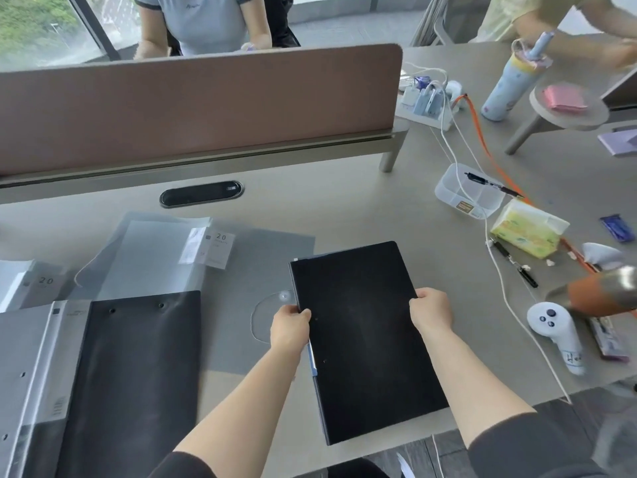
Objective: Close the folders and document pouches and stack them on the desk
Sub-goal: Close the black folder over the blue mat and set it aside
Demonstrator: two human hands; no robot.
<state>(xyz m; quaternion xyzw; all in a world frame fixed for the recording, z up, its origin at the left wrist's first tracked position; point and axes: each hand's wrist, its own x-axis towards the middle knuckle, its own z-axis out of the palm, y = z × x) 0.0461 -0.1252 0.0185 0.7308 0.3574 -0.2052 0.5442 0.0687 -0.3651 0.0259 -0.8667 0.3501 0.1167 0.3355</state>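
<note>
A closed black folder sits in the lower middle of the frame, over the grey bench. The left hand pinches its left edge, thumb on top. The right hand pinches its right edge, its grip pressed on the cover. To the left, an open black folder lies flat, and clear document pouches with "20" labels lie behind it. On the right side are a white controller, a tissue pack and a clear box. A brown divider stands across the upper left.
</note>
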